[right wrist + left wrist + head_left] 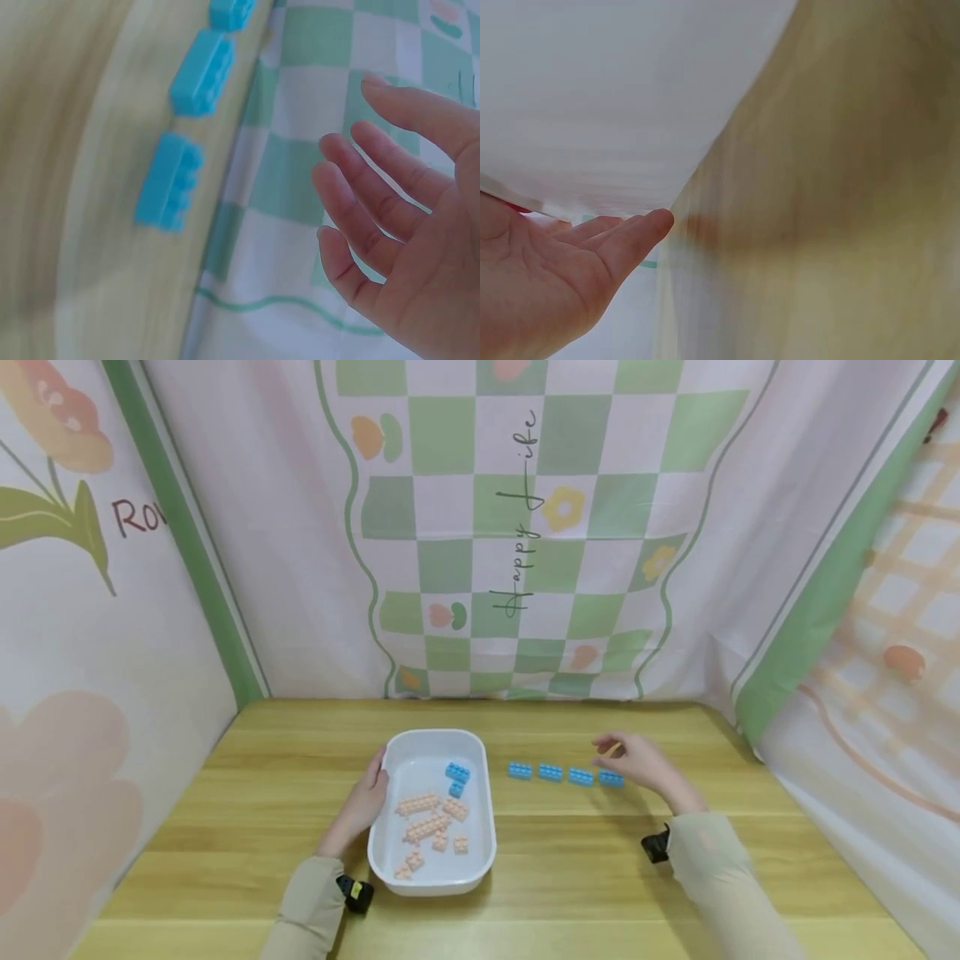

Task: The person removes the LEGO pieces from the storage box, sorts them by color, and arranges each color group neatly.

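Note:
My left hand (368, 795) holds the left side of a white plastic tray (491, 827), its thumb at the rim. Those fingers lie against the tray's outer wall (630, 97) in the left wrist view. Inside the tray are two blue building bricks (457, 772) and several peach ones (426, 827) of different lengths. Several blue bricks (551, 772) form a row on the table to the right of the tray. Over the right end of this row hovers my right hand (636, 760), its fingers loosely bent and holding nothing; the right wrist view shows the hand (405, 217) apart from the bricks (169, 184).
The wooden table (570, 885) reaches back to a curtain (502, 560) with a green and white check. More printed fabric (82, 710) hangs at the left and right sides. Each wrist carries a small black camera (656, 845).

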`<state>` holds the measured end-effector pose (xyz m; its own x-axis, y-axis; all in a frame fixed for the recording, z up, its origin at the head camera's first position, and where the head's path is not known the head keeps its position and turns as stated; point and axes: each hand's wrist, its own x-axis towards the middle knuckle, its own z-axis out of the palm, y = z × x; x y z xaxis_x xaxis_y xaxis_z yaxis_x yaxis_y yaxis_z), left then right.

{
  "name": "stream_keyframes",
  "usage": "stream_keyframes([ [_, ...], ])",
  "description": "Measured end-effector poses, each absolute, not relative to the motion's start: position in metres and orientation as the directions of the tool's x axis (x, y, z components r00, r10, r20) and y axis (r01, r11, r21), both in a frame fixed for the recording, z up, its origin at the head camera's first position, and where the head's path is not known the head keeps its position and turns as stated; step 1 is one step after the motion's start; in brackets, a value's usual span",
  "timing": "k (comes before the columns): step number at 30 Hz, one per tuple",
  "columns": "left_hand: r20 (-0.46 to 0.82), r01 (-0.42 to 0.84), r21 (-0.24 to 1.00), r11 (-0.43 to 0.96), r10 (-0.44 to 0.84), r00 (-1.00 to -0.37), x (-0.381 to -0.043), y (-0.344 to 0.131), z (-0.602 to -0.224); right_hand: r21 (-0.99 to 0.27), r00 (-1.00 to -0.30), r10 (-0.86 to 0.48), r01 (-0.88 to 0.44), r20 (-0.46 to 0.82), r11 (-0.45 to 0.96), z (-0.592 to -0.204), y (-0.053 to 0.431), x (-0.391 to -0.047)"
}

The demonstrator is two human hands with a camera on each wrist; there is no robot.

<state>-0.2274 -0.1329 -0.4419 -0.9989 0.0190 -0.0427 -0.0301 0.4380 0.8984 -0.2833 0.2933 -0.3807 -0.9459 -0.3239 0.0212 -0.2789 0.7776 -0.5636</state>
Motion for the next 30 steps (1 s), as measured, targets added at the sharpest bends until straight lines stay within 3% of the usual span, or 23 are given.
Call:
stream_keyframes([
  [20,-0.046,-0.036,0.907,0.42,0.013,-0.999,-0.228,-0.132,-0.443,-0.564,-0.854,-0.511,-0.471,0.099,0.679,-0.366,0.183,-0.289],
  [30,-0.045,-0.036,0.91,0.413,0.011,-0.999,-0.225,-0.13,-0.44,-0.574,-0.809,-0.583,-0.511,0.072,0.639,-0.366,0.134,-0.291],
])
